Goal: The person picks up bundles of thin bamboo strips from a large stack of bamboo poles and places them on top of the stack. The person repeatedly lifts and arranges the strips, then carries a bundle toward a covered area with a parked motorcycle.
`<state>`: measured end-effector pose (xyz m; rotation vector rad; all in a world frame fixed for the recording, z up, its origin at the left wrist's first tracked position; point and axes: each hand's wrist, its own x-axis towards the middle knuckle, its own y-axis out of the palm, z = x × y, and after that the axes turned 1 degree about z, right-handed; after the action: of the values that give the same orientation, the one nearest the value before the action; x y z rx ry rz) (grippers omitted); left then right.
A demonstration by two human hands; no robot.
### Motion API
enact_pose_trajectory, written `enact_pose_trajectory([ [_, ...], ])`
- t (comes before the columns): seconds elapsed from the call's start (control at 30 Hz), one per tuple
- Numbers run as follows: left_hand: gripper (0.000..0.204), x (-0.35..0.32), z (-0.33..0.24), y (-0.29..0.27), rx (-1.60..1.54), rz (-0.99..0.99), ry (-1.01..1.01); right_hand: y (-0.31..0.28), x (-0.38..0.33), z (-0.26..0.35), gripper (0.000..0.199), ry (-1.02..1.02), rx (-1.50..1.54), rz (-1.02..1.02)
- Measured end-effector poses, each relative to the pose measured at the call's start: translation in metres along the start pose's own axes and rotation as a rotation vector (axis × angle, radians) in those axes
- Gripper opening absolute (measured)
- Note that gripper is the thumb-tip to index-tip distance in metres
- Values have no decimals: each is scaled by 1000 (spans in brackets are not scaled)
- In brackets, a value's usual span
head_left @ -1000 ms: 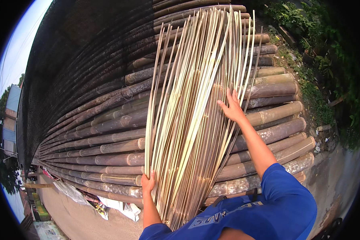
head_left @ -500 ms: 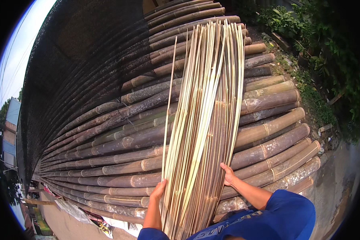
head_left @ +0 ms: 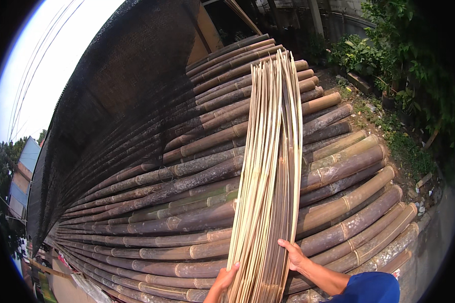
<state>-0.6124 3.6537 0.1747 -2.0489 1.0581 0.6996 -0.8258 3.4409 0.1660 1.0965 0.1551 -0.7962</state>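
Note:
A long bundle of thin split bamboo strips (head_left: 268, 166) lies over a pile of bamboo poles, its near end running out of the lower edge. Pale cut faces show on its left part, dark brown skin on its right. Against the left edge of the bundle, low down, is my left hand (head_left: 226, 279), closed on it with the thumb upward. My right hand (head_left: 294, 255) grips the right edge slightly farther up, its thumb over the top strips. The fingers of both hands are partly hidden by the bundle.
Thick bamboo poles (head_left: 187, 223) lie crosswise under the strips, their cut ends to the right. Black netting (head_left: 121, 96) hangs over their far left part. Green plants (head_left: 356, 55) and a strip of ground edge the pile at the right.
The strips are now drawn into a narrower bundle, and the stray strip at its left no longer stands apart. My hands are nearer each other. The view has shifted.

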Motion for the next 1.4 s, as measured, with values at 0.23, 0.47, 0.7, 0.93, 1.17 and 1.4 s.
enact_pose_trajectory([
  [0.23, 81, 60, -192, -62, -221, -48, 285, 122, 150, 160, 59, -232, -262, 183],
  [0.47, 99, 102, -307, -43, 410, -570, 656, 103, 293, 279, 84, -863, -999, -392],
  [0.7, 120, 98, -168, -5, 751, -496, 234, -16, 158, 121, 76, -751, -1651, -113],
  [0.93, 81, 85, -140, 10, 763, -827, 695, -52, 10, 47, 56, -655, -1135, -53],
  [1.17, 92, -57, -98, 135, 731, -415, 687, -181, -209, -3, 30, -261, -1027, -231],
  [1.4, 121, -36, -73, 159, 801, -545, 557, -272, -332, 2, 31, -342, -706, -446],
])
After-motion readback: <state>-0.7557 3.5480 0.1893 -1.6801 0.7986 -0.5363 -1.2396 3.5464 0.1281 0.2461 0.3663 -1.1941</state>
